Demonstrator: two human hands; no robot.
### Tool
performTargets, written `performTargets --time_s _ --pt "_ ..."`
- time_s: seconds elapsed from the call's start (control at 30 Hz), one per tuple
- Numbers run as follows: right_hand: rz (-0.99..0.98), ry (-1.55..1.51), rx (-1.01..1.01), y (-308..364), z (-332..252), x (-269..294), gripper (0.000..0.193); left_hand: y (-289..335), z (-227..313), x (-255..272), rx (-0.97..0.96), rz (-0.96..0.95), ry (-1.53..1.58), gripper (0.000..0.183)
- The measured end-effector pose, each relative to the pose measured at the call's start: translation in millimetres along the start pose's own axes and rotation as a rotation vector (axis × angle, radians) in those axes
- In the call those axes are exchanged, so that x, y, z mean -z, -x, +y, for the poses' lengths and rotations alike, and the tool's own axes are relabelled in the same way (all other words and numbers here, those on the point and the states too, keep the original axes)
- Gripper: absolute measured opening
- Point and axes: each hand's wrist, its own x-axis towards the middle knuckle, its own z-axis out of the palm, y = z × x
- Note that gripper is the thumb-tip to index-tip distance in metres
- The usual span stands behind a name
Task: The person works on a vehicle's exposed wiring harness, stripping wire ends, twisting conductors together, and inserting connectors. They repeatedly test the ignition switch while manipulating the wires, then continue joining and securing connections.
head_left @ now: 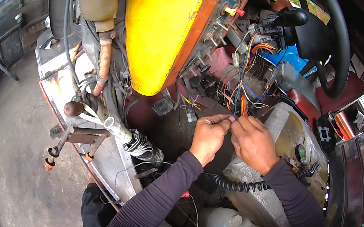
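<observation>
Both hands up at the wiring, right in the middle of the vehicle's open cab. Left hand pinched shut, thumb & forefinger nipping the end of a thin wire. Right hand likewise closed in a pinch, fingertips meeting the left's, touching or near enough. Can't tell if it's one wire or two between them, too small.

The wire bundle hangs just above the hands: orange, red, blue, yellow & white strands, loose, fanned out, running up toward the steering column behind the steering wheel. Insulation looks intact where visible; ends are lost behind the fingers.

Progress, my read: mid-job. Dash is open, harness exposed, lots of strands dangling unbundled, no tape or ties visible on them, so plenty left to tidy. The one bit in hand looks like it's being joined or twisted, not finished.

Around: yellow hood panel to the left of the wires, orange switch panel w/ knobs beside it. Black coiled cord runs under the right wrist, across a dull grey metal tank. White plastic bottle lower down. Gear lever w/ dark knob well off left, concrete floor beyond.
</observation>
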Motion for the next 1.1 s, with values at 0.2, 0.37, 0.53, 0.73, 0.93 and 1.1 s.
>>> performTargets --time_s 0.2,0.37,0.53,0.73,0.93,1.1 --pt "-0.298 -1.258 -0.918 1.6 27.5 2.9 0.021 0.8 -3.9 6.2 0.022 -0.078 -0.008 0.023" --pt "-0.277 -1.338 -0.953 -5.8 22.9 0.3 0.023 -5.5 -26.2 7.1 -0.342 -0.008 -0.330 0.025" --pt "-0.171 -1.220 -0.984 0.3 37.4 -8.3 0.016 10.8 -13.6 1.1 -0.352 -0.033 -0.610 0.026" --pt "-0.212 -1.120 -0.998 -0.1 34.5 -4.8 0.018 7.1 -24.5 18.3 -0.268 0.057 -0.416 0.025" --pt "-0.246 -1.142 -1.028 -3.7 32.7 0.5 0.024 -14.5 0.6 19.1 -0.212 0.069 -0.347 0.028" --pt "-0.151 -1.094 -1.005 -1.9 35.7 4.5 0.025 -31.5 6.5 19.7 -0.253 0.027 -0.284 0.022"
